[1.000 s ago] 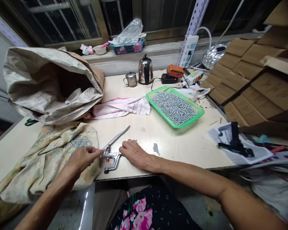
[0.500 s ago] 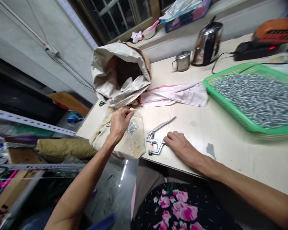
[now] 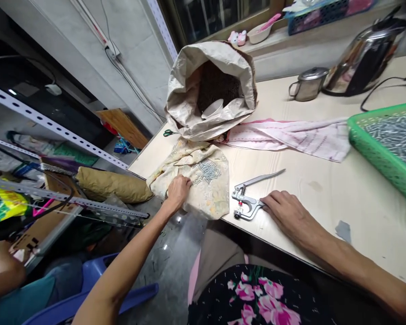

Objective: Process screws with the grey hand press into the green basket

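My left hand (image 3: 178, 190) is closed at the near edge of a stained, cream cloth (image 3: 209, 201), its fingers curled down onto the fabric. A small pile of short silvery metal pieces (image 3: 209, 170) lies on the cloth just beyond that hand. My right hand (image 3: 286, 208) has its fingers bent over the end of the lower handle of silver snap-fastener pliers (image 3: 252, 206). The pliers lie flat on the table with handles spread, a spring and a red part showing near the jaws. My right fingertips are partly hidden.
Behind the cloth stands an open paper sack (image 3: 179, 108) with a white scoop (image 3: 213, 109) in its dark contents. A pinkish towel (image 3: 291, 135), steel mug (image 3: 309, 85), kettle (image 3: 362, 63) and green basket (image 3: 375, 149) of metal pieces lie rightward. Another person's arm (image 3: 3, 271) shows lower left.
The view has swung left. My left hand has come back from over the metal pieces to the cloth's near edge, uncovering the pile. My right hand stays at the pliers' handle.
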Action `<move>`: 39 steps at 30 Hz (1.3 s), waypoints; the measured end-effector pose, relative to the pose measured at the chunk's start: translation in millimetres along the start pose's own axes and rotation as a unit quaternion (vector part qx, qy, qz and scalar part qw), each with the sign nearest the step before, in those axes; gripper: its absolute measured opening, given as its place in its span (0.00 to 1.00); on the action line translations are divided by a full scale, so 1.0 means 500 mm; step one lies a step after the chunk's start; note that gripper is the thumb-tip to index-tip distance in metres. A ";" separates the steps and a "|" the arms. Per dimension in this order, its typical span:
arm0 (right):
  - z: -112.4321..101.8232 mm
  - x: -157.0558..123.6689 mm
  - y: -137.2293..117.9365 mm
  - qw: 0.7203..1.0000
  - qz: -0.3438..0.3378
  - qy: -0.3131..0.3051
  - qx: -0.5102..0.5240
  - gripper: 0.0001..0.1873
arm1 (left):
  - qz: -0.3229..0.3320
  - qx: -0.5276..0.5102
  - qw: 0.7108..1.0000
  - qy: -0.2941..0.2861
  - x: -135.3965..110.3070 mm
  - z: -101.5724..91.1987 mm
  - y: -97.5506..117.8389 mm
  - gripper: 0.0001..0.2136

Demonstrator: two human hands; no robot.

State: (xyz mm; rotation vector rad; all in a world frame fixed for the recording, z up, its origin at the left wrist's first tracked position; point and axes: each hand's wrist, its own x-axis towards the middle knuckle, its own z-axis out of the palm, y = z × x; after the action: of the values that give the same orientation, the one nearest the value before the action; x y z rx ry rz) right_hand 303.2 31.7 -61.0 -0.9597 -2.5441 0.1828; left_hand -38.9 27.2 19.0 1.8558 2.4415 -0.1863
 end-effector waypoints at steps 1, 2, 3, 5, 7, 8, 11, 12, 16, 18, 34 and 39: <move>0.002 -0.001 0.002 1.000 -0.001 -0.002 0.002 0.09 | 0.007 -0.002 1.000 0.001 -0.002 0.003 -0.002 0.13; 0.004 -0.003 0.003 1.000 -0.002 -0.004 0.005 0.09 | 0.017 -0.002 1.000 0.003 -0.004 0.005 -0.004 0.14; 0.006 -0.004 0.005 1.000 -0.002 -0.005 0.007 0.09 | 0.028 0.000 1.000 0.005 -0.005 0.008 -0.005 0.14; 0.009 -0.005 0.006 1.000 -0.004 -0.002 0.010 0.08 | 0.047 0.008 0.999 0.007 -0.005 0.012 -0.006 0.14; 0.008 -0.004 0.005 1.000 -0.004 0.009 0.015 0.08 | 0.060 0.015 0.998 0.004 -0.003 0.014 -0.005 0.14; 0.006 -0.003 0.004 1.000 -0.005 0.014 0.018 0.09 | 0.064 0.016 0.998 0.002 -0.002 0.014 -0.004 0.14; -0.002 0.002 0.000 0.999 -0.007 0.016 0.027 0.11 | 0.065 0.023 0.998 -0.006 0.001 0.013 0.002 0.13; -0.005 0.003 -0.001 0.999 -0.007 0.013 0.029 0.11 | 0.063 0.031 0.998 -0.008 0.000 0.013 0.003 0.13; -0.010 0.005 -0.002 0.999 -0.001 0.008 0.039 0.13 | 0.076 0.078 0.994 -0.003 -0.003 0.023 0.003 0.14; -0.010 0.005 -0.001 0.999 -0.003 0.012 0.040 0.14 | 0.097 0.095 0.991 0.002 -0.005 0.030 -0.002 0.14; 0.062 -0.011 0.049 0.990 -0.049 0.099 0.084 0.11 | 0.048 -0.075 0.989 0.117 -0.025 -0.003 -0.009 0.08; -0.007 0.001 0.009 0.998 -0.032 0.047 0.034 0.12 | 0.002 -0.410 0.910 0.064 -0.074 -0.025 0.073 0.07</move>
State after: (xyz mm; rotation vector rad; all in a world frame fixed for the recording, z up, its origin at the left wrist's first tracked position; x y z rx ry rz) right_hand 307.2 35.4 -58.6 -0.8411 -2.4621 0.1987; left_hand 6.2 3.0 34.2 1.4887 2.0601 0.8513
